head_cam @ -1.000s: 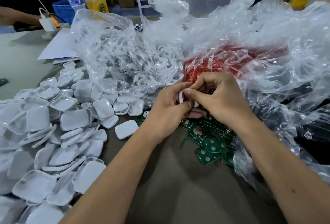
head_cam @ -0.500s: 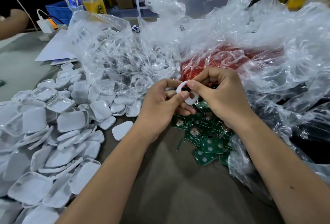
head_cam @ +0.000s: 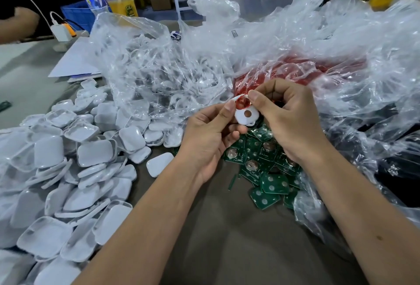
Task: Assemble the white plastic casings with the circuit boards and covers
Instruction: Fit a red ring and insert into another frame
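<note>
Single head-worn view, wide-angle, looking forward and steeply down at close range onto the table (head_cam: 227,239); both forearms enter from the bottom edge.

White casings (head_cam: 68,171), green circuit boards (head_cam: 266,171)

glossy white plastic casings (head_cam: 91,155); crinkled clear plastic bags (head_cam: 295,46); matt green circuit boards (head_cam: 272,184)

A small white plastic casing piece with a round hole through its face (head_cam: 246,115) is held tilted above the table, pinched at its edges. Loose green square circuit boards carrying round silver button cells (head_cam: 261,162) lie heaped just below it. Shallow white rounded-square plastic covers (head_cam: 68,166) are piled to the left, many hollow side up.
</note>
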Demonstrator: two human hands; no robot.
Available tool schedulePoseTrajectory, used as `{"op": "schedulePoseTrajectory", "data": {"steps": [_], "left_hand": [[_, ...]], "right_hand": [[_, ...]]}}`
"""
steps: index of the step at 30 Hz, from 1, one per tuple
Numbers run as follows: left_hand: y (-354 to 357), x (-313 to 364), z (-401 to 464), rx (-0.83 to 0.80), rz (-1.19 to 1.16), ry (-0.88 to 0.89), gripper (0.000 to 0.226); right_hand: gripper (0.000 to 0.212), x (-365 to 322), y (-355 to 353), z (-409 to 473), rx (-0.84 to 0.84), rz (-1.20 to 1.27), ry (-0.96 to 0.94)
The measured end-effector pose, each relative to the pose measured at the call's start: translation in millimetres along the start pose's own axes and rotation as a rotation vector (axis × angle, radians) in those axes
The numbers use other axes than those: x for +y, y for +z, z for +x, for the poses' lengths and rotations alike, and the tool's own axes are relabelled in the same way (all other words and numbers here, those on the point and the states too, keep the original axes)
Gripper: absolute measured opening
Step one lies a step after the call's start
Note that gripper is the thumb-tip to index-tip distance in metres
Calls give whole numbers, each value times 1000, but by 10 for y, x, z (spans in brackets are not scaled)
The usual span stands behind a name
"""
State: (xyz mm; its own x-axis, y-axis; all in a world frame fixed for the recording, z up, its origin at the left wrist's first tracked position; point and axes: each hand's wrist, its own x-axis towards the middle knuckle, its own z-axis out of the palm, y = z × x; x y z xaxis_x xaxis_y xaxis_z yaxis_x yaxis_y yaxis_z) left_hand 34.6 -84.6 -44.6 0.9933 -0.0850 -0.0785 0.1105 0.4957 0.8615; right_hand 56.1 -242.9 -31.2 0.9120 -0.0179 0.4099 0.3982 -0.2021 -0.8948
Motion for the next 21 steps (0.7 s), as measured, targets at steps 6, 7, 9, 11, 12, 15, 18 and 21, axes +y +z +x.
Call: {"op": "schedulePoseTrajectory", "data": {"steps": [6, 7, 9, 11, 12, 15, 18, 21], "left_hand": [[0, -2, -12, 14, 131, 49, 24], [0, -10, -13, 25, 153, 62, 21], [1, -24, -13, 39, 177, 82, 12], [8, -41, -12, 56, 189, 98, 13], [15, -47, -7, 64, 193, 110, 14], [47, -52, 0, 77, 196, 141, 20], [69, -39, -7, 93, 163, 118, 22], [71, -47, -10, 100, 136, 90, 22]], "right_hand": [[13, -5, 5, -5, 1, 17, 2], [14, -5, 10, -9, 19, -11, -13], [15, -12, 23, -17, 55, -71, -45], [14, -19, 41, -29, 74, -86, -58], [14, -20, 48, -33, 79, -87, -66], [13, -33, 63, -40, 97, -103, -82], [16, -62, 77, -50, 90, -82, -96], [16, -67, 102, -69, 69, -107, -96]]}}
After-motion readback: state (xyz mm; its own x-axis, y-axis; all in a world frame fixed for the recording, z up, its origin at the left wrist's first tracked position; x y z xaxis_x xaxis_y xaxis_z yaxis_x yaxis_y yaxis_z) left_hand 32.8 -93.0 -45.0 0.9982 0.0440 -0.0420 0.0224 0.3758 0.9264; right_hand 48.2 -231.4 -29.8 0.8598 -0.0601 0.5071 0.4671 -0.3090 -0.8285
